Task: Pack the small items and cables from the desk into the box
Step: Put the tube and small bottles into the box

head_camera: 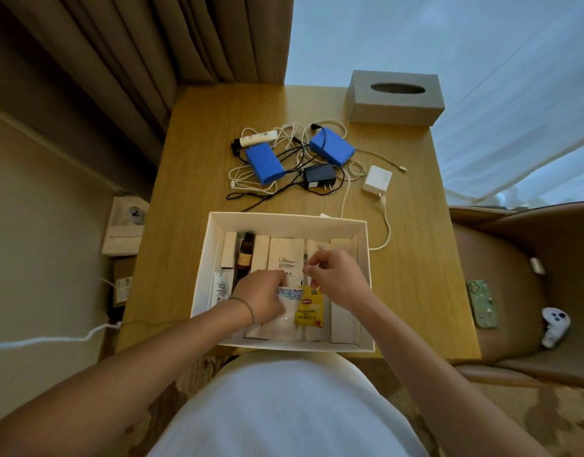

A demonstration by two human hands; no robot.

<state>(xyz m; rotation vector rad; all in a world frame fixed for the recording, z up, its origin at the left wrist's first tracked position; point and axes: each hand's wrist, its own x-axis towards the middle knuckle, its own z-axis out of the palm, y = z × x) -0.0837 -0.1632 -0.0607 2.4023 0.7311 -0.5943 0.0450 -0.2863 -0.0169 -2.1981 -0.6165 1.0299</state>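
Note:
An open white box (285,220) stands at the desk's near edge, holding pale packets, a brown bottle (245,255) and a yellow tea sachet (309,311). My left hand (262,298) is inside the box, fingers curled on a blue-and-white sachet (289,294). My right hand (333,278) pinches the top of the yellow tea sachet. Behind the box lie two blue packs (264,162) (331,146), a black plug adapter (320,177), a white charger (377,179), a white tube (258,139) and tangled black and white cables (293,150).
A grey tissue box (396,97) sits at the desk's far right corner. Curtains hang behind and left. A brown chair (521,291) at right carries a green phone (481,303) and a white controller (555,326). A wall socket (129,222) is left of the desk.

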